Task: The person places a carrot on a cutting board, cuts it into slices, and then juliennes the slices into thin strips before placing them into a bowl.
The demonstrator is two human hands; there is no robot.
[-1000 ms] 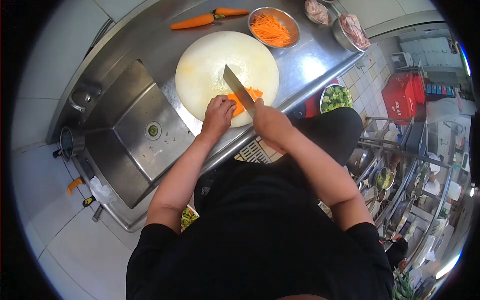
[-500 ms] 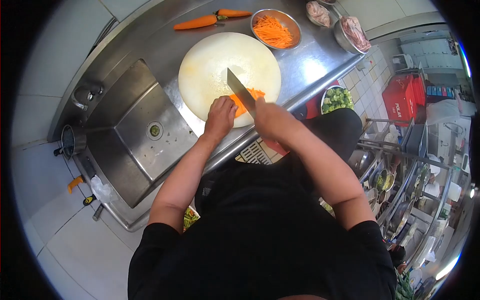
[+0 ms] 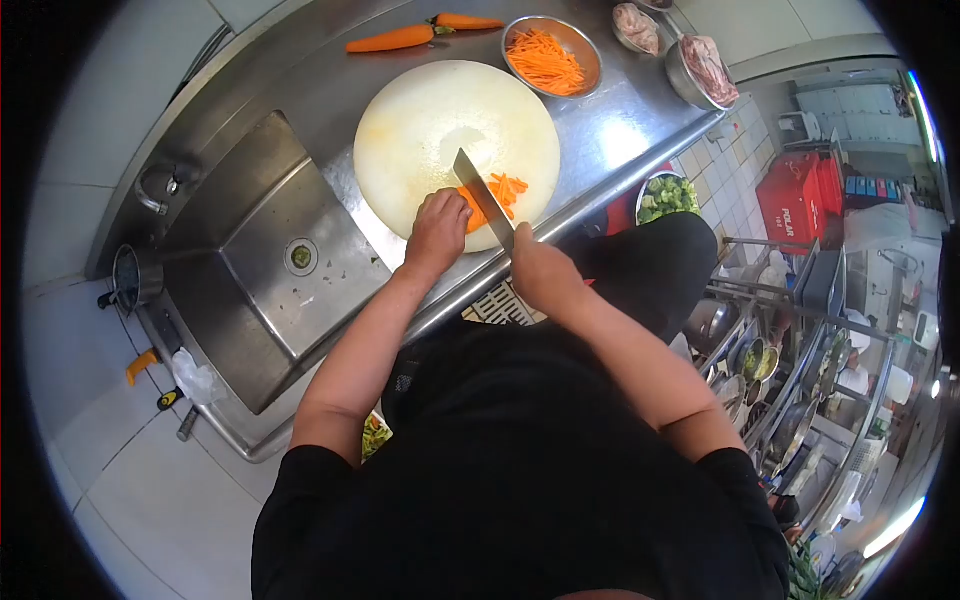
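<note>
A round white cutting board [image 3: 420,130] lies on the steel counter. My right hand [image 3: 546,268] is closed around the handle of a knife [image 3: 484,196], whose blade points away to the upper left over the board. Close beside the blade, my left hand [image 3: 438,232] presses with curled fingers on a piece of carrot [image 3: 474,214]. Cut carrot strips [image 3: 508,188] lie on the right side of the blade. Part of the carrot is hidden under my fingers and behind the blade.
Behind the board are whole carrots [image 3: 390,40] and a bowl of carrot strips [image 3: 572,84]. A bowl of raw meat [image 3: 688,84] stands at the counter's right end. The sink [image 3: 200,290] is on the left. A container of green vegetables [image 3: 668,198] sits below the counter edge.
My right hand and the knife have moved slightly toward me, and more strips show beside the blade. My left hand stays on the carrot. The whole view has shifted a little.
</note>
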